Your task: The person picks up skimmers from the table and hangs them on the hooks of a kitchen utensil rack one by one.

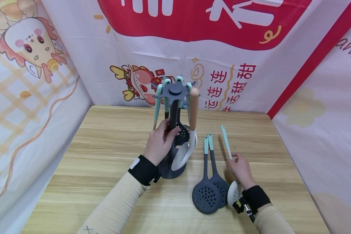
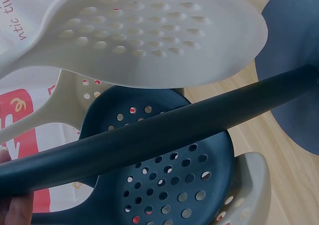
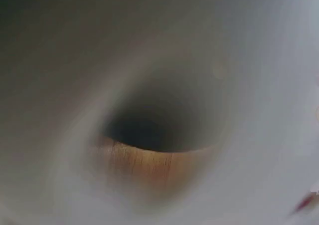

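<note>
Utensil stand (image 1: 173,114), dark: post gripped by left hand (image 1: 159,143). White perforated spoon (image 1: 226,142), mint-handled: pinched in right hand (image 1: 241,170), beside two dark skimmers (image 1: 205,199).

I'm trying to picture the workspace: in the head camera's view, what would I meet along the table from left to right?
Left hand → wooden-handled white spoon → dark skimmer with holes → second dark skimmer, partly covered by the first → right hand.

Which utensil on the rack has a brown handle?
The white perforated spoon, hanging at the right of the rack; the other visible handles are mint green.
</note>
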`<action>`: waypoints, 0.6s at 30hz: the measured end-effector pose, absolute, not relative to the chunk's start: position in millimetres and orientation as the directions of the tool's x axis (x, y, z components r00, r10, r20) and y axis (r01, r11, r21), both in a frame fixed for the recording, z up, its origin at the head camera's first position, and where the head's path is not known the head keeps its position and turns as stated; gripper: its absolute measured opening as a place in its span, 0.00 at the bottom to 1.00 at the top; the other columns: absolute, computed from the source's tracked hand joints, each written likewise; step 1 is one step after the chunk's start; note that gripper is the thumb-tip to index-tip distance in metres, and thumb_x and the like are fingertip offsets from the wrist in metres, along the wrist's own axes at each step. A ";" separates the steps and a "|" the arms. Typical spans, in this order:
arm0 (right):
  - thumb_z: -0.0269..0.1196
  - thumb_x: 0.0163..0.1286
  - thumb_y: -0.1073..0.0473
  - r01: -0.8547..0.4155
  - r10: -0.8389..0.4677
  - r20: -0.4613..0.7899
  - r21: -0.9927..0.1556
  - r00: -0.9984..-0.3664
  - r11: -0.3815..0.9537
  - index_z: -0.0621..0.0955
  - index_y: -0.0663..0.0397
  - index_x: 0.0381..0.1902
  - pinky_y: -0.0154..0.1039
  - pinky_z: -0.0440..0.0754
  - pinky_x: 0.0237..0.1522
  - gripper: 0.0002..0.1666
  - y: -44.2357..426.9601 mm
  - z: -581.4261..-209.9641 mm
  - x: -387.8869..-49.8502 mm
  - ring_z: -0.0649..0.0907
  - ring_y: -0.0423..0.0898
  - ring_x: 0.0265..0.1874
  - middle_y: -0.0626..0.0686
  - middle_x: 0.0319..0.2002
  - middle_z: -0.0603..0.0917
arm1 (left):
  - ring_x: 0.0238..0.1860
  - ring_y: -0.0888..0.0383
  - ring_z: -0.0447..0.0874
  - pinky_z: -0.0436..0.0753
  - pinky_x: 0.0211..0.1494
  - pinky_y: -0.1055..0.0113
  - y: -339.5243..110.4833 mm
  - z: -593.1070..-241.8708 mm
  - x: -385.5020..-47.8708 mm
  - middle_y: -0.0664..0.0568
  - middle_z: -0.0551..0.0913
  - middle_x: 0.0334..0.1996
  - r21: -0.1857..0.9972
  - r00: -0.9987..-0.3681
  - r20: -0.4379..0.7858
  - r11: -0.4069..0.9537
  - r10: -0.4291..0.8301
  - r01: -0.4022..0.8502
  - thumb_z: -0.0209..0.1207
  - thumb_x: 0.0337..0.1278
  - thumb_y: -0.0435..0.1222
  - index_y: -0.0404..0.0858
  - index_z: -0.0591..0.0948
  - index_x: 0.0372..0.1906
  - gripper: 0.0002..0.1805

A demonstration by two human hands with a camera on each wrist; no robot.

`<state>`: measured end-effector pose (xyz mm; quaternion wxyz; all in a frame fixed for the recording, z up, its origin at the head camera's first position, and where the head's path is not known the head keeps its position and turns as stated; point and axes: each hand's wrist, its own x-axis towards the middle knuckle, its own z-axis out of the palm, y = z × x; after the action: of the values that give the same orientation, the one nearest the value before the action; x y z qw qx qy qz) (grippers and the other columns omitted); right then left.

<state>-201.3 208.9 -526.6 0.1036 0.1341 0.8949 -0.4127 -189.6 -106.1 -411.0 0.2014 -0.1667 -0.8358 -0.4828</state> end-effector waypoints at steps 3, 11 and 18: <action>0.54 0.71 0.56 0.318 0.155 -0.286 -0.714 -0.945 0.624 0.69 0.63 0.63 0.33 0.68 0.17 0.26 208.0 -526.5 -201.4 0.71 0.42 0.17 0.50 0.26 0.74 | 0.39 0.53 0.90 0.88 0.47 0.60 -106.1 -411.2 -189.6 0.44 0.88 0.37 0.735 -0.860 0.503 0.481 0.086 0.478 0.55 0.72 0.38 0.32 0.75 0.55 0.15; 0.54 0.70 0.57 0.302 0.161 -0.260 -0.713 -0.952 0.633 0.70 0.62 0.63 0.33 0.67 0.16 0.25 205.5 -523.7 -201.7 0.70 0.42 0.15 0.49 0.23 0.71 | 0.38 0.53 0.90 0.88 0.46 0.60 -105.9 -411.3 -189.7 0.44 0.88 0.37 0.731 -0.857 0.508 0.481 0.089 0.483 0.55 0.72 0.37 0.31 0.75 0.54 0.15; 0.53 0.71 0.57 0.311 0.157 -0.274 -0.720 -0.949 0.621 0.70 0.60 0.63 0.33 0.67 0.16 0.25 204.6 -518.7 -200.7 0.71 0.42 0.16 0.48 0.24 0.71 | 0.38 0.53 0.89 0.88 0.47 0.60 -106.5 -412.4 -190.4 0.43 0.88 0.37 0.734 -0.859 0.505 0.481 0.086 0.480 0.55 0.72 0.37 0.32 0.75 0.55 0.15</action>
<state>-200.7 204.6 -518.7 0.0925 0.1305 0.8954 -0.4155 -190.4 -106.5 -412.4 0.2048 -0.1693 -0.8359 -0.4803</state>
